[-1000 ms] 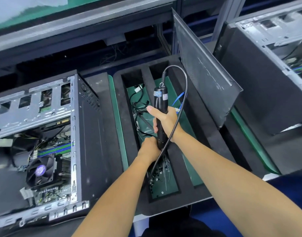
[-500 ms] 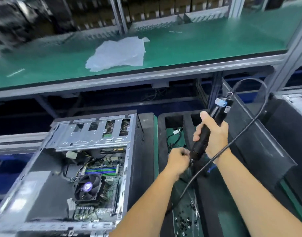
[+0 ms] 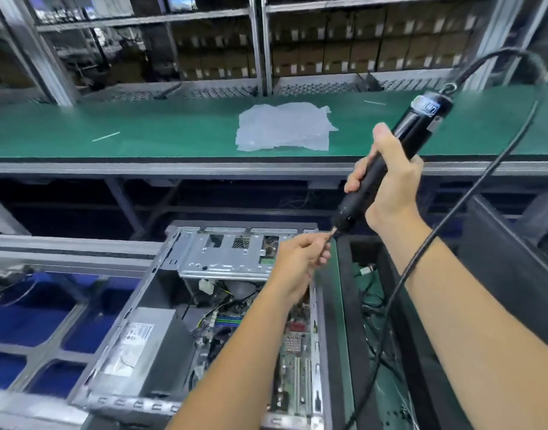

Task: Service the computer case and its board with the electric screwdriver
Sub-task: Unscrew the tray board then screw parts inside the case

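Note:
My right hand (image 3: 387,184) grips a black electric screwdriver (image 3: 399,147), tilted with its tip pointing down-left and its cable (image 3: 421,259) looping off the top and down past my forearm. My left hand (image 3: 303,256) pinches at the driver's bit tip (image 3: 331,235); any screw there is too small to see. Both hands hover above the open computer case (image 3: 210,259), which lies on its side. Its green board (image 3: 294,346) with memory slots and loose wires shows inside, partly hidden by my left forearm.
A black foam tray (image 3: 341,321) with a green mat and cables lies right of the case. A dark side panel (image 3: 508,274) leans at the right. A green shelf (image 3: 111,128) above holds a crumpled plastic bag (image 3: 282,127). Racks of boxes stand behind.
Both hands rose with the screwdriver from over the foam tray to above the case's top right corner. The view tilted upward, so the shelf and racks now fill the top.

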